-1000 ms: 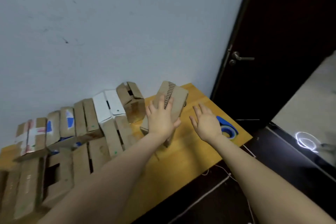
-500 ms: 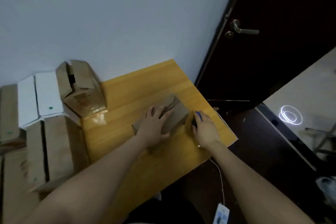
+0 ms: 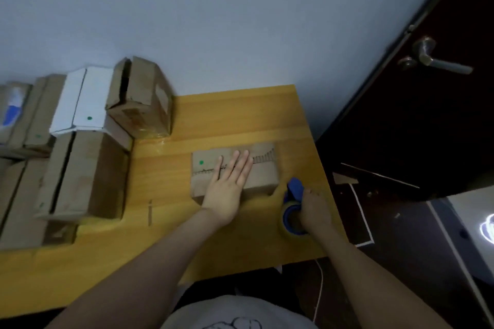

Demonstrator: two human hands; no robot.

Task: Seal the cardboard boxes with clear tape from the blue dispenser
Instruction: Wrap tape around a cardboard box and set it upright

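A small brown cardboard box [image 3: 263, 176] with a green dot lies flat on the yellow wooden table [image 3: 213, 120]. My left hand [image 3: 230, 184] presses on its top with straight fingers. Just right of the box, my right hand [image 3: 314, 208] grips the blue tape dispenser [image 3: 292, 204], which holds a roll of clear tape and rests near the table's right edge. The dispenser's blue head sits close to the box's right end.
Several brown and white cardboard boxes [image 3: 80, 163] are stacked on the left part of the table, one leaning open box [image 3: 141, 99] by the wall. A dark door [image 3: 427, 88] with a metal handle stands to the right. A white cable [image 3: 319, 291] hangs below the table edge.
The box was laid flat from a tilted hold and my left hand now presses it. My right hand took hold of the blue dispenser and brought it beside the box.
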